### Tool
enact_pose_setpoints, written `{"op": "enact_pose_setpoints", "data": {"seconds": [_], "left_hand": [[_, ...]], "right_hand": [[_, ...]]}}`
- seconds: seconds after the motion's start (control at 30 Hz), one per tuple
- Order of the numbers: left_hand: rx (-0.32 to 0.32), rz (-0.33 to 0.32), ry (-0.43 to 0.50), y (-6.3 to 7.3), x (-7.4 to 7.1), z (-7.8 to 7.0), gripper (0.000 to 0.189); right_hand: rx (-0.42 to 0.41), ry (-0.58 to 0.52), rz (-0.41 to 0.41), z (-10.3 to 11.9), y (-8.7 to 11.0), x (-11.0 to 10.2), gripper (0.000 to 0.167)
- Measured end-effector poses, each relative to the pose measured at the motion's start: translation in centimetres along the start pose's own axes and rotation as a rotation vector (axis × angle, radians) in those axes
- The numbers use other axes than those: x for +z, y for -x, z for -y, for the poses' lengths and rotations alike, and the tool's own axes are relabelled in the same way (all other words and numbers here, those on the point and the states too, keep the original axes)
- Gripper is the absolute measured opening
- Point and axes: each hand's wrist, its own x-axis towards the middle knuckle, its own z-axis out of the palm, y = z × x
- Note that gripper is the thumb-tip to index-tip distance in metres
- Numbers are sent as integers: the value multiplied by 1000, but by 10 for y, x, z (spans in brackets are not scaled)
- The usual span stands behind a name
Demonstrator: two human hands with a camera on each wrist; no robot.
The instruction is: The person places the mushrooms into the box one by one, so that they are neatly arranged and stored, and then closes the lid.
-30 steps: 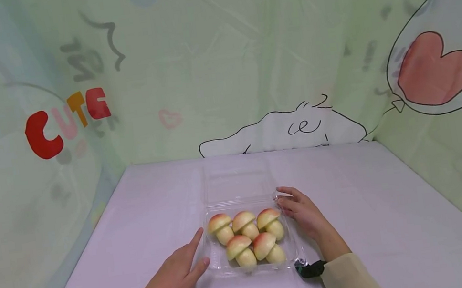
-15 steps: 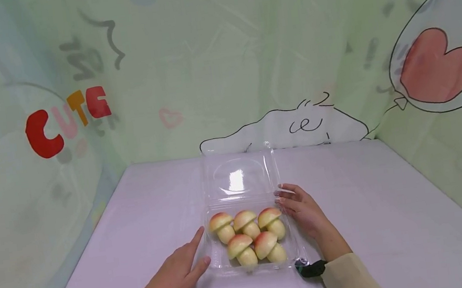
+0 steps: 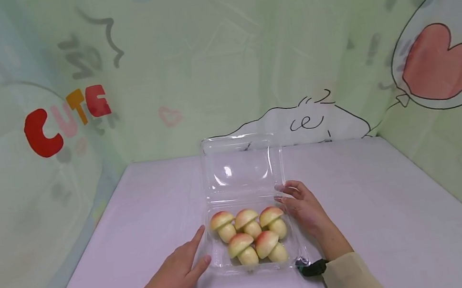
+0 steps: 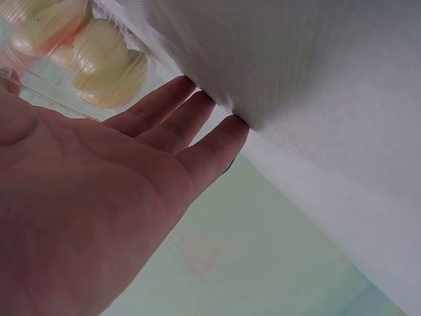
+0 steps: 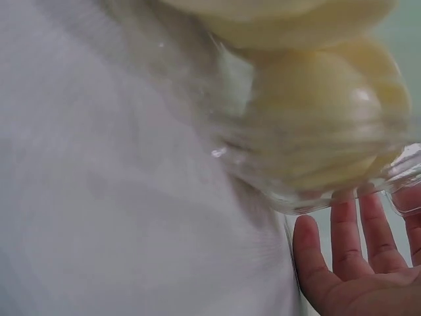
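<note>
A clear plastic clamshell box (image 3: 255,269) sits on the table, its lid (image 3: 242,166) raised at the back. Inside lie several mushroom-shaped pieces (image 3: 247,248), cream with red-tinged caps, also visible as a pale piece (image 5: 316,112) through the box wall in the right wrist view. My left hand (image 3: 177,270) lies at the box's left side with extended fingers; in the left wrist view the fingertips (image 4: 233,125) meet the white table surface. At the right rear corner near the hinge, my right hand (image 3: 306,211) touches the box and lid edge with loosely bent fingers (image 5: 345,237).
A white-covered table (image 3: 375,193) extends on both sides of the box. Pale green printed cloth (image 3: 153,76) walls the back and sides. A dark strap (image 3: 313,268) is at the right wrist, close to the box's front right corner.
The lid has swung up from lying back on the table to standing nearly upright. My right fingers stay by the hinge corner; the left hand has barely moved.
</note>
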Motion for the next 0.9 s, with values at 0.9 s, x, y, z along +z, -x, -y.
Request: {"op": "enact_pose_setpoints", "data": {"seconds": [0.9], "left_hand": [[-4, -3, 6, 1, -1, -3, 71]], "right_hand": [[12, 49, -69, 2, 7, 6, 10]]}}
